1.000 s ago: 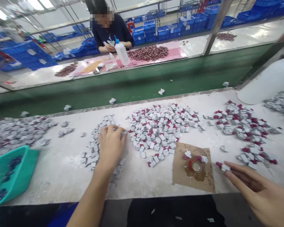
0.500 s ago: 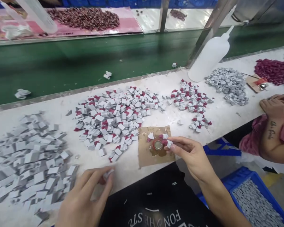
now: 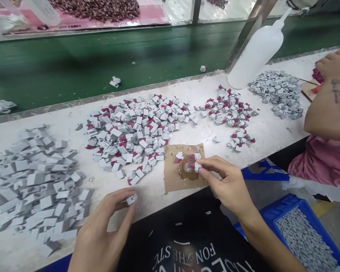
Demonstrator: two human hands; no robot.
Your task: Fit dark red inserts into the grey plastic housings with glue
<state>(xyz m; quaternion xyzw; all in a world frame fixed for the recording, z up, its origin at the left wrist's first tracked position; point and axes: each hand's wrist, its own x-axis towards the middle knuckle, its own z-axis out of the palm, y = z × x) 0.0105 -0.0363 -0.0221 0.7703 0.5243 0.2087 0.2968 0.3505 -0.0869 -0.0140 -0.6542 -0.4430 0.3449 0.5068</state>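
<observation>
Between the fingertips of my left hand [image 3: 110,223] is a small grey plastic block [image 3: 132,198], held just above the table's front part. My right hand [image 3: 226,181] pinches a small grey-and-maroon plastic piece [image 3: 197,166] over a round cap [image 3: 187,165] on a brown cardboard square [image 3: 172,181]. The cardboard around the cap is wet with a brownish, shiny liquid. Two more grey-and-maroon pieces lie on the cardboard, one of them, a small piece [image 3: 179,156], to the cap's upper left. My fingers partly hide the piece in my right hand.
Loose grey blocks [image 3: 39,185] form a heap at left; joined grey-and-maroon pieces [image 3: 136,128] lie in the middle. A white squeeze bottle [image 3: 256,54] leans by a metal post. Behind runs a green belt [image 3: 82,68]. A co-worker's arm [image 3: 325,98] and a blue crate [image 3: 300,204] are at right.
The piece in my right hand has moved left, its maroon end now over the cap. My left hand has turned the grey block into clearer view. The co-worker's arm has lifted and reached forward.
</observation>
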